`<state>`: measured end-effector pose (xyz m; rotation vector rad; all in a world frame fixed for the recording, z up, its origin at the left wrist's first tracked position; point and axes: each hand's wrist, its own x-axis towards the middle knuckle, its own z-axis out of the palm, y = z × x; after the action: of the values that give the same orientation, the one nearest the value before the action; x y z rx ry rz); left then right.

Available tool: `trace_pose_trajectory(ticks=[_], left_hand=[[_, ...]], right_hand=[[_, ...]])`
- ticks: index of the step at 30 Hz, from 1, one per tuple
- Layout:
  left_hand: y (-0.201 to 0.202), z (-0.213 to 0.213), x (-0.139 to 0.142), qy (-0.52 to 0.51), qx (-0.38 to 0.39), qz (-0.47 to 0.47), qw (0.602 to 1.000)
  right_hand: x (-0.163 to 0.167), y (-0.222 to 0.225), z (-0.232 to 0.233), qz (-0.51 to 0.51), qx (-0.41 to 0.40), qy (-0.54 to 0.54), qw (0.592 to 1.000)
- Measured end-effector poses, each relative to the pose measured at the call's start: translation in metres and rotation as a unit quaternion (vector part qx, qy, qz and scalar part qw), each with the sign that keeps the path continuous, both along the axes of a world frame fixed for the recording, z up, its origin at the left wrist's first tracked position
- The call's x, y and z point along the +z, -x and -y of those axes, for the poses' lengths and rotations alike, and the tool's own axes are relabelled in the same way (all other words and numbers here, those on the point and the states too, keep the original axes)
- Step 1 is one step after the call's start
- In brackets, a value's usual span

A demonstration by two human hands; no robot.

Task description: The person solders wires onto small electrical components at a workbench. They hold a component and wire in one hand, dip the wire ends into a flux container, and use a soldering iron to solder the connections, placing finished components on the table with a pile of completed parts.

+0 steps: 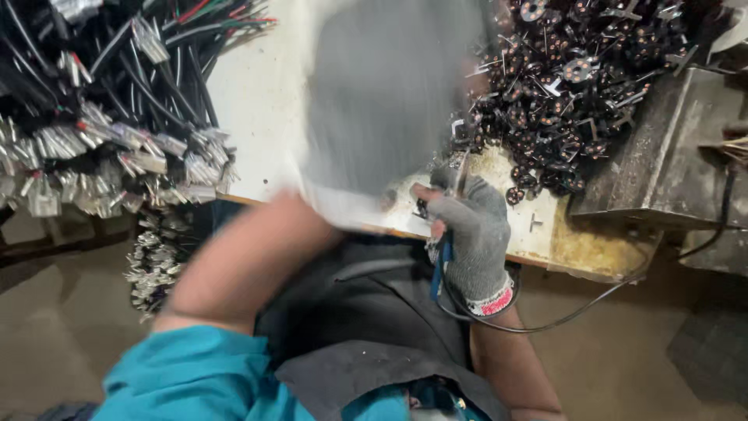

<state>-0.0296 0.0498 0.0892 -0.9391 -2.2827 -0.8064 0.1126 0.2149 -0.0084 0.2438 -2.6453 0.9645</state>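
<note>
A: Right hand [471, 234]?
B: Grey fingerless knit glove, fingers closed around a thin blue-handled tool [442, 265] at the white worktable's [257, 101] front edge.
A: Left hand [312, 204]?
B: Motion-blurred; grip unreadable.

- The worktable [265, 109] runs across the far half of the scene.
- A bundle of wires with connectors [101, 117] lies at its left end, spilling over the near edge.
- A heap of small round parts [576, 86] covers the far right of the table.
- A metal box [670, 156] sits right of that heap.
- The right hand [471, 234] is at the table's near edge, just near of the heap.
- A cable [561, 316] hangs below that edge, right of the hand.
- The left hand [327, 203], blurred, is at the near edge, left of the right hand.
</note>
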Motion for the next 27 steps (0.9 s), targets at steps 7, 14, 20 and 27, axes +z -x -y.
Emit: trace_pose_trajectory(ticks=[7,14,20,27], left_hand=[[0.005,0.087,-0.057,0.323,0.276,-0.034,0.904],[0.05,0.199,-0.113,0.328,0.317,-0.118,0.882],[0.022,0.143,-0.029,0.197,0.287,-0.071,0.935],[-0.081,0.127,-0.005,-0.111,0.023,0.277,0.954]], right_hand=[[-0.004,0.017,-0.001,0.028,0.033,0.018,0.999],[-0.003,0.023,0.008,-0.004,0.022,-0.067,0.997],[0.0,0.021,0.007,-0.042,0.053,0.003,0.998],[-0.003,-0.009,0.008,-0.016,-0.03,0.124,0.992]])
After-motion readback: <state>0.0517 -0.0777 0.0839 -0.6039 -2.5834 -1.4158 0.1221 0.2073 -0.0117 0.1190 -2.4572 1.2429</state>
